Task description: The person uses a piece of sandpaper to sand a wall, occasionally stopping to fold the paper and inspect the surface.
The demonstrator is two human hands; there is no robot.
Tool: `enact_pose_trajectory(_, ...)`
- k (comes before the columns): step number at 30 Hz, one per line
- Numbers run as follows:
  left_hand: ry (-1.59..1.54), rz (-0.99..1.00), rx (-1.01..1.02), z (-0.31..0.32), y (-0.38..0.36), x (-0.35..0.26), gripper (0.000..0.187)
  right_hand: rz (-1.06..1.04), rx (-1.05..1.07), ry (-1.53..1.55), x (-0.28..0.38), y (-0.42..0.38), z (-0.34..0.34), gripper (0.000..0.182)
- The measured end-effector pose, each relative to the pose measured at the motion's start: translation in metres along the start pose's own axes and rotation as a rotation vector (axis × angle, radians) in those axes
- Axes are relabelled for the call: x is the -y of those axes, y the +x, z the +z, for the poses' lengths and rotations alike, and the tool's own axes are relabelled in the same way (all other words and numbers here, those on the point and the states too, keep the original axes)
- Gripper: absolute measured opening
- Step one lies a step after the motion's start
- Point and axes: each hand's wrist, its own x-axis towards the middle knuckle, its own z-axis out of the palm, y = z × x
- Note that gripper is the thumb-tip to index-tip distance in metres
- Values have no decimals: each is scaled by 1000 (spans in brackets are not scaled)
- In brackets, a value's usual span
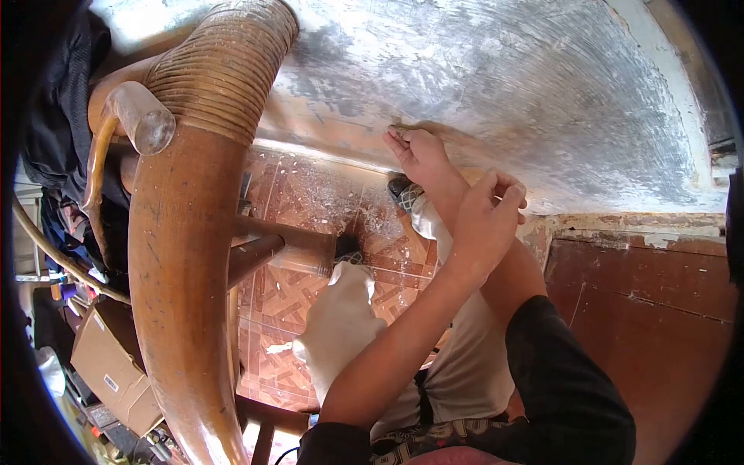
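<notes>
My forearms cross in front of me, the left one passing over the right. My right hand is at the lower part of the scraped wall, its fingers pinched together close to the surface. Whatever is between those fingertips, if anything, is too small to name. To its right, my left hand is raised nearer to me with fingers curled and thumb bent in. Its palm side is hidden, so what it holds, if anything, does not show. The wall is patchy grey and white with many scrape marks.
A large curved wooden chair arm with a ribbed band rises on the left. White flakes and dust lie on the patterned floor around my shoes. A cardboard box is at lower left, and a reddish-brown panel stands at right.
</notes>
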Motion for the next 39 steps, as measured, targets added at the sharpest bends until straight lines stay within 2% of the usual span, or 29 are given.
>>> enact_pose_trajectory(10,5,34,-31,1,2,2,14,-9,15,-89,-1,-4,1,18)
enact_pose_trajectory(14,-10,19,-11,2,1,5,14,-26,-18,-10,-1,-7,7,18)
enact_pose_trajectory(16,15,48,-11,1,2,7,13,-51,49,-101,0,-5,-1,17)
enact_pose_trajectory(19,35,69,-24,4,3,7,13,-115,29,-141,-8,-15,3,16)
enact_pose_trajectory(22,65,61,-43,0,3,3,13,-114,72,-94,-9,-4,-3,15)
enact_pose_trajectory(29,83,39,-29,-1,1,1,13,-156,-17,-125,-19,1,-5,8)
enact_pose_trajectory(31,58,50,-42,-1,1,1,13,-236,130,-289,-17,4,-17,7)
enact_pose_trajectory(32,51,71,-34,1,2,1,12,-242,128,-289,-17,2,-14,7)
enact_pose_trajectory(34,39,50,-33,2,1,1,12,-215,64,-260,-20,-5,-9,8)
enact_pose_trajectory(39,79,67,-22,-1,2,3,13,-200,76,-225,-24,1,-12,9)
